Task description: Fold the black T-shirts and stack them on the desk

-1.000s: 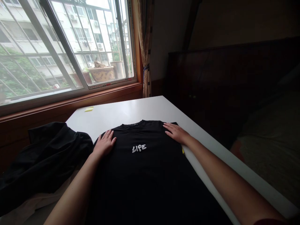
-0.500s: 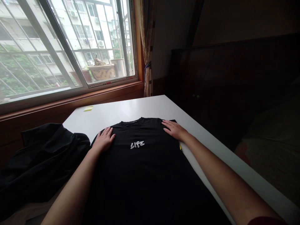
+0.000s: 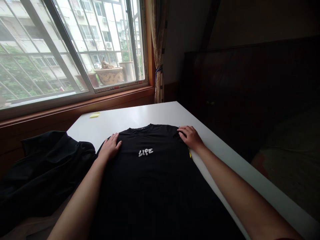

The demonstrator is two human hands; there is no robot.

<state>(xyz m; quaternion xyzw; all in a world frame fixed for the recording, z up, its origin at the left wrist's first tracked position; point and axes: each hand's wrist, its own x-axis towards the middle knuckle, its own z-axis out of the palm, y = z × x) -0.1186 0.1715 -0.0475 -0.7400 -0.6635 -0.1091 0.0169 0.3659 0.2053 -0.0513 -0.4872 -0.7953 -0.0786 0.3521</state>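
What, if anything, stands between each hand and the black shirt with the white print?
Nothing visible does. The left hand and the right hand both touch the black shirt near its shoulders. The other dark cloth lies left of them, not between.

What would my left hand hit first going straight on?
Past the black shirt, your left hand would cross white tabletop, then probably meet the wooden window ledge first, though depth is unclear.
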